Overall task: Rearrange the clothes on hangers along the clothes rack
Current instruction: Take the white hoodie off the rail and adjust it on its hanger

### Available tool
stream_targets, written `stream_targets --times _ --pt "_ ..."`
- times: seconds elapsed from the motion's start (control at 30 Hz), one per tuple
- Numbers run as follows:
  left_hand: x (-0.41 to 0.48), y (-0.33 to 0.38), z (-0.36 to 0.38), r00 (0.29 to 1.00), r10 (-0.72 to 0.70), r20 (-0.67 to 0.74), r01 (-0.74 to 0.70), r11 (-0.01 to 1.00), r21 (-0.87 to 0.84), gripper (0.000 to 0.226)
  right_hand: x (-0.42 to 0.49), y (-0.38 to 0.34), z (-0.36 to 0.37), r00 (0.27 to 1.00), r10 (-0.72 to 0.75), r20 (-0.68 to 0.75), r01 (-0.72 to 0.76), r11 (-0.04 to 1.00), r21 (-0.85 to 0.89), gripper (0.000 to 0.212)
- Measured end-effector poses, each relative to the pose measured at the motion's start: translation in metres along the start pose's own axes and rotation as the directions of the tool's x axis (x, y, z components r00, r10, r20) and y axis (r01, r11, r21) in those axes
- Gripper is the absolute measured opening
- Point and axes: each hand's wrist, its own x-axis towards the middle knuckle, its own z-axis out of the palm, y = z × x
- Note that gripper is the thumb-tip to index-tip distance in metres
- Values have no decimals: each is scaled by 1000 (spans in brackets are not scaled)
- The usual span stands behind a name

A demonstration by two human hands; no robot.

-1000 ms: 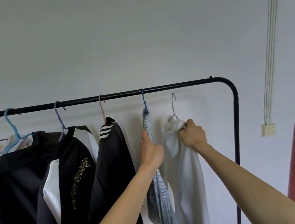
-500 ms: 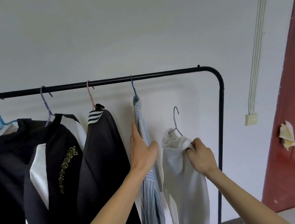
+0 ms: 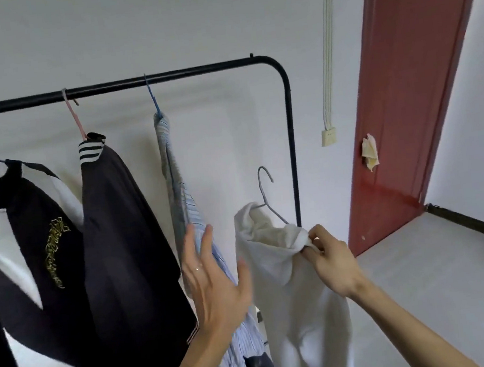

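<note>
A black clothes rack (image 3: 291, 135) crosses the view, its bar bending down at the right. On it hang a black-and-white jacket (image 3: 33, 246) on a purple hanger, a dark jacket with a striped collar (image 3: 119, 227) on a pink hanger, and a blue striped shirt (image 3: 179, 190) on a blue hanger. My right hand (image 3: 332, 259) is shut on the neck of a white garment (image 3: 289, 292) on a grey wire hanger (image 3: 266, 192), held off the bar and well below it. My left hand (image 3: 213, 283) is open with spread fingers against the striped shirt.
A white wall stands behind the rack. A cable conduit runs down to a socket box (image 3: 329, 136) right of the rack. A red door (image 3: 406, 104) with a wad of paper stuck on it stands at the right. Pale floor lies below it.
My right hand has lifted the white garment's hanger off the bar and lowered it. My left hand has let go of the striped shirt and opened. The view has swung to the right.
</note>
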Motion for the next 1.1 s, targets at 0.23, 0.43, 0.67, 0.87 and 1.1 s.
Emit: stream_targets --times 0.23,0.43,0.67,0.87,1.1 --pt "-55 12 29 902 132 411 -106 991 -85 91 -122 24 -49 998 18 -56 -21 999 -41 14" --pt "-39 37 74 606 -27 795 -40 997 64 73 -215 44 -117 991 36 -129 -57 984 -167 16" --pt "-79 108 106 248 31 968 -183 983 16 28 -259 108 -186 875 74 -479 -346 786 -512 25" --pt "-153 148 127 329 27 944 163 983 -85 19 -275 162 -193 628 331 -704 -673 684 -279 39" --pt "-231 192 138 309 -78 948 330 943 -30 19 -302 144 -155 507 714 -483 -756 638 149 59"
